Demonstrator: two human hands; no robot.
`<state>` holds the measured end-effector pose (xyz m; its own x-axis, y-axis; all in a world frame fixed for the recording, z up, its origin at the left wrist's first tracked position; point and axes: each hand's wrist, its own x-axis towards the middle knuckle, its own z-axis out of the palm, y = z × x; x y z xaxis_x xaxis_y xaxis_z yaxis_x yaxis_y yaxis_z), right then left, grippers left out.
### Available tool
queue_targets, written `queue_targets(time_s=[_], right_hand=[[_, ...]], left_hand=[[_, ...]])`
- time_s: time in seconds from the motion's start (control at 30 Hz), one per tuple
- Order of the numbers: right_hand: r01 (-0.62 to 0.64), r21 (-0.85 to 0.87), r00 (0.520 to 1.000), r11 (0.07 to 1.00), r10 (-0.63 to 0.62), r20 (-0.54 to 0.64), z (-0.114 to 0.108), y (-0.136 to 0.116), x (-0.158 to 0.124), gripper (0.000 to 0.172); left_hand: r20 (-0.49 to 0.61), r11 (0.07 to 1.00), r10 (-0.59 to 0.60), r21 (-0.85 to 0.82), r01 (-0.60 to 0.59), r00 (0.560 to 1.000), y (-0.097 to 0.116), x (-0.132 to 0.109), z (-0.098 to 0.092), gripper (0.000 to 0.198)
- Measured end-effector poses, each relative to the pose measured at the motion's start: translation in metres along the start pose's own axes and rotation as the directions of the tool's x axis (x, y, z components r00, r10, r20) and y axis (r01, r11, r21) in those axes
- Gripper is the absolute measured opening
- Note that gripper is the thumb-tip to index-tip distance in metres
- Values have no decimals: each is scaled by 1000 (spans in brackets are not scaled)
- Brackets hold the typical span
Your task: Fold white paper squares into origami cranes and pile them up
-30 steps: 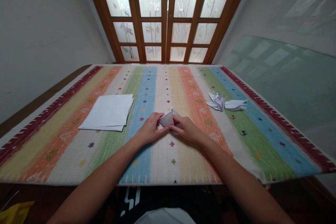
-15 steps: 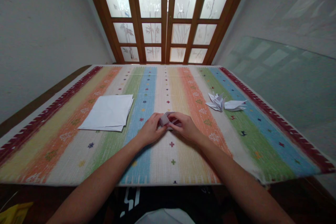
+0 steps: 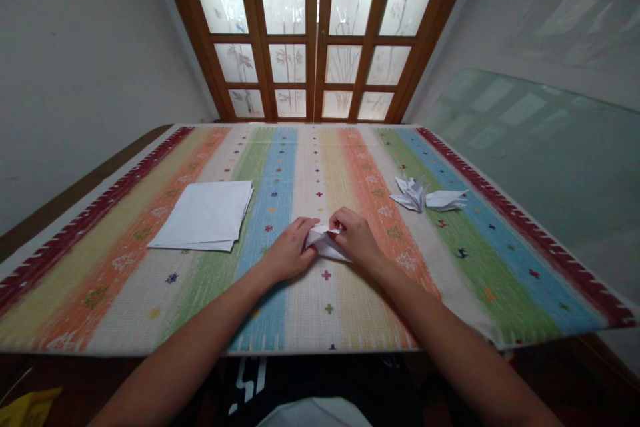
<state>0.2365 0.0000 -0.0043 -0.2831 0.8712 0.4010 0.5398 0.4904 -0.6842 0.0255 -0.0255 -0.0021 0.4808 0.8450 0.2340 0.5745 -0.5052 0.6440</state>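
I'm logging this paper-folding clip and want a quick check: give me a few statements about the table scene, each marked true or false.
1. The left hand and right hand both grip the half-folded paper. True.
2. The flat sheets lie right of the hands. False: the stack of flat sheets lies to their left.
3. Folded paper figures lie on the striped cloth, right of the hands. True.
4. The right hand holds scissors. False: it holds only paper.

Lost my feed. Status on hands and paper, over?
Left hand and right hand both grip the folded paper, low on the cloth. Sheet stack lies left, paper figures right, both apart from the hands.
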Motion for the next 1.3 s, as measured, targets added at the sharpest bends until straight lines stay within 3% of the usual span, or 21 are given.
queue_targets(time_s=[0.2, 0.43, 0.57, 0.73, 1.03, 1.3], right_hand=[[-66, -8, 996, 998, 66, 64, 3, -8, -3, 21], [-88, -37, 996, 995, 87, -11, 3, -15, -4, 16], [-54, 89, 995, 995, 46, 89, -1, -15, -4, 19], [-42, 242, 981, 969, -6, 195, -12, -9, -4, 42], [8, 246, 986, 969, -49, 159, -13, -2, 1, 13], [-105, 333, 981, 937, 43, 187, -12, -2, 0, 10]], left_hand=[[6, 1000, 15, 26, -15, 1000, 1, -1, 4, 62], [25, 997, 22, 77, -24, 999, 2, -2, 7, 62], [4, 997, 12, 80, -13, 1000, 0, -2, 7, 62], [-12, 996, -23, 89, 24, 1000, 0, -2, 4, 59], [-6, 998, -3, 67, 4, 1000, 4, -1, 0, 48], [16, 997, 72, 20, -72, 997, 5, 1, -8, 42]])
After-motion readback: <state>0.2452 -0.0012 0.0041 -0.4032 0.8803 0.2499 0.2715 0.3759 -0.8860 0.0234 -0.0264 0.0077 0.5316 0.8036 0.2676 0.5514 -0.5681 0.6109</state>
